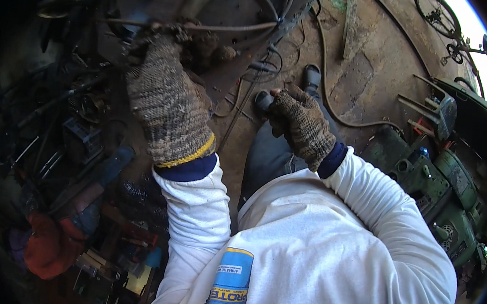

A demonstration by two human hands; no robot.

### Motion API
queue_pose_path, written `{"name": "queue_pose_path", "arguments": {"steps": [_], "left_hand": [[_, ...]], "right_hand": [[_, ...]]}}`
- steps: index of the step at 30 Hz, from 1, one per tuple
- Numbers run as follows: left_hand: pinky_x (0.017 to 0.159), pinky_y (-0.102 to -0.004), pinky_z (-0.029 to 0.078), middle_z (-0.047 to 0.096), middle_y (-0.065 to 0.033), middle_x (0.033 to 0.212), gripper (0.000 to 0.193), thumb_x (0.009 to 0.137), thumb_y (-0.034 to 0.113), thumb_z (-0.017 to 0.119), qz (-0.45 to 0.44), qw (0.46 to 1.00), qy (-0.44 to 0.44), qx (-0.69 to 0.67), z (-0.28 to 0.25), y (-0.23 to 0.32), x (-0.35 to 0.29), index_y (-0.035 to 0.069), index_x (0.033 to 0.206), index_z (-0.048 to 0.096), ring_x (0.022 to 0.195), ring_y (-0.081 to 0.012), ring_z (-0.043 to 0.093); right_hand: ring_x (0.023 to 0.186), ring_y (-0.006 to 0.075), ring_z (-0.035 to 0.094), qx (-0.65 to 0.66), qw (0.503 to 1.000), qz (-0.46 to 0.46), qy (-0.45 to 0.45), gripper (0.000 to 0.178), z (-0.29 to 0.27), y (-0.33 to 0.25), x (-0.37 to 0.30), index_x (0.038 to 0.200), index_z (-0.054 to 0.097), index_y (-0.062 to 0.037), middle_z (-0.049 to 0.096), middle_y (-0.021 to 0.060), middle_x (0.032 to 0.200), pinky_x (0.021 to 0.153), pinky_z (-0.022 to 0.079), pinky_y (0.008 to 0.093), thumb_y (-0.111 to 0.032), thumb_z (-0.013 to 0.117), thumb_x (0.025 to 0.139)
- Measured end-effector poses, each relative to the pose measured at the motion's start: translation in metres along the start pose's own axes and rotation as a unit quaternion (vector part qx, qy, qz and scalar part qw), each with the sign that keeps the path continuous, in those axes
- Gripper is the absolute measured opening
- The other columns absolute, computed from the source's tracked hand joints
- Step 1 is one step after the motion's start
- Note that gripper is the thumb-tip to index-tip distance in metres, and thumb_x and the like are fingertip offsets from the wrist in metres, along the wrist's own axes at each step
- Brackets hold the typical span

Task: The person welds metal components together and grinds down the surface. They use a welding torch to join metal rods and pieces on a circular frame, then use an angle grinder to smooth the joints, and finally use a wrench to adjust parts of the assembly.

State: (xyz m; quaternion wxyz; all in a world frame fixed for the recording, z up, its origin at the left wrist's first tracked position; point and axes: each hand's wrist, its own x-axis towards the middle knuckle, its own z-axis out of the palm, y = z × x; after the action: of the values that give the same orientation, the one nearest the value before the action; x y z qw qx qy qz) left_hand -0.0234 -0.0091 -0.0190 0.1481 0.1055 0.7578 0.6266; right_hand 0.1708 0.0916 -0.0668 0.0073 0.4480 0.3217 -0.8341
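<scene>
My left hand (170,97), in a worn grey-brown knitted glove with a yellow cuff edge, reaches up to a dark, greasy metal assembly (209,1). Its fingers curl at a rusty rod or cable (230,28) that crosses there; grime and shadow hide what they grip. A dark lumpy part (209,47) lies just right of these fingers. Over my legs hovers my right hand (303,119), in a matching glove. Its fingers are bent together, and a bare fingertip shows at the glove's end. Anything inside them is hidden.
A brown hose (325,72) curves over the stained floor (359,29) past my sandalled feet. At right stands a green machine (443,190) near a metal frame (444,113), with a bicycle (455,40) beyond. Cluttered parts and a red-orange cloth (47,248) fill the left side.
</scene>
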Motion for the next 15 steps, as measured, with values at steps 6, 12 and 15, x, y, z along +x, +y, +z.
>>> {"name": "queue_pose_path", "arguments": {"steps": [6, 12, 15], "left_hand": [[0.091, -0.0389, 0.051, 0.067, -0.0144, 0.103, 0.037, 0.073, 0.01, 0.072, -0.1, 0.987, 0.043, -0.121, 0.014, 0.006, 0.001, 0.005, 0.109, 0.062, 0.098, -0.0324, 0.064], [0.061, -0.0381, 0.06, 0.067, -0.0092, 0.093, 0.02, 0.088, 0.009, 0.067, -0.156, 0.941, 0.057, -0.295, 0.026, 0.036, -0.008, 0.005, 0.106, 0.059, 0.074, -0.0213, 0.067], [0.063, -0.0347, 0.06, 0.067, -0.0089, 0.092, 0.018, 0.088, 0.009, 0.066, -0.192, 0.927, 0.057, -0.318, 0.018, 0.028, -0.009, 0.004, 0.105, 0.06, 0.073, -0.0199, 0.066]], "right_hand": [[0.059, 0.014, 0.059, 0.035, 0.992, -0.109, 0.046, 0.029, -0.026, -0.052, -0.002, 0.1, 0.062, -0.0041, 0.066, 0.0078, 0.077, 0.051, 0.045, 0.0263, -0.031, 0.066, 0.091], [0.056, 0.0119, 0.057, 0.011, 0.953, -0.301, 0.023, 0.023, -0.042, -0.168, 0.045, 0.095, 0.062, -0.0054, 0.064, 0.005, 0.073, 0.048, 0.042, 0.0249, -0.028, 0.064, 0.092], [0.057, 0.0116, 0.056, -0.03, 0.933, -0.358, -0.019, 0.022, -0.008, -0.248, 0.065, 0.095, 0.062, -0.0046, 0.064, 0.0048, 0.074, 0.05, 0.042, 0.0243, -0.026, 0.062, 0.092]]}}
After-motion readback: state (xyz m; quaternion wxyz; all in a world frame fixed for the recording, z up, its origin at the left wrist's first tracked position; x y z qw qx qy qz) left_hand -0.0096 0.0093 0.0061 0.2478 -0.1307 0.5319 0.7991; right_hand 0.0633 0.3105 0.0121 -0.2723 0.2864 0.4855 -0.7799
